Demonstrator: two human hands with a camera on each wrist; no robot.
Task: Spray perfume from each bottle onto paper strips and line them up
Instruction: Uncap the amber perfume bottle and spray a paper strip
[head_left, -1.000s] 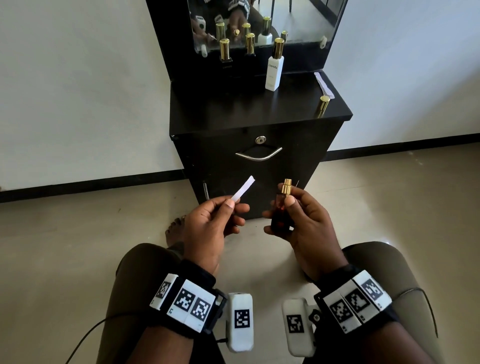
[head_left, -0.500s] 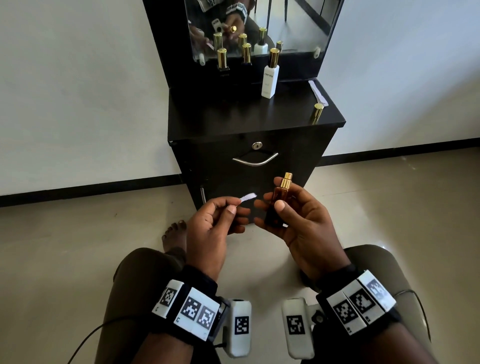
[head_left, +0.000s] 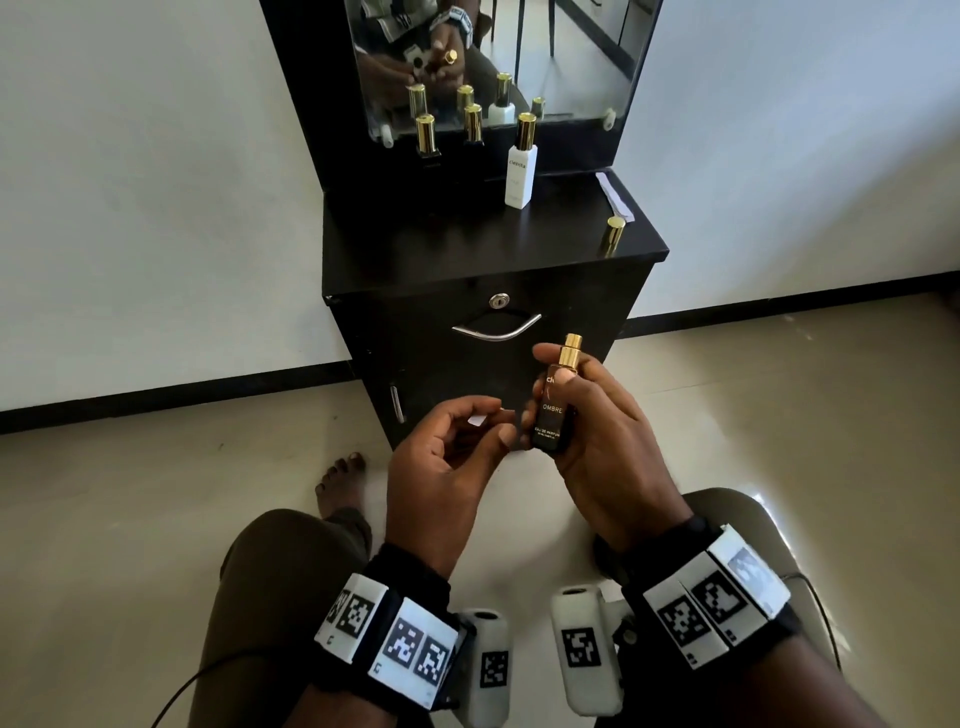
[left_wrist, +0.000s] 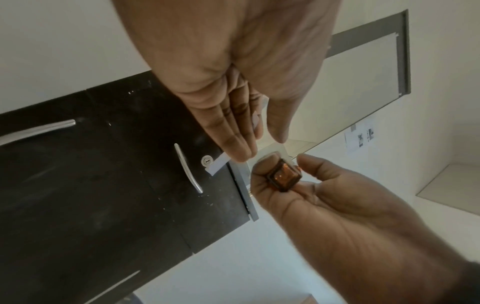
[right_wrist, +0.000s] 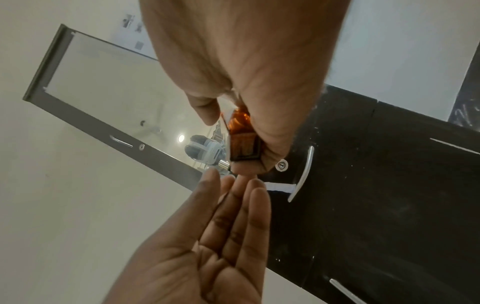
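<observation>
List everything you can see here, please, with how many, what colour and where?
amber bottle: one, amber with gold sprayer, uncapped, in right hand
paper strip: one, white, in left hand
white bottle: one, white with gold cap, on cabinet top
dark bottles: two, gold caps, by the mirror
loose cap: one, gold, cabinet's right edge
spare strips: white, cabinet's right rear
cabinet: one, black, against wall
left hand: fingers pinch strip
right hand: grips amber bottle
</observation>
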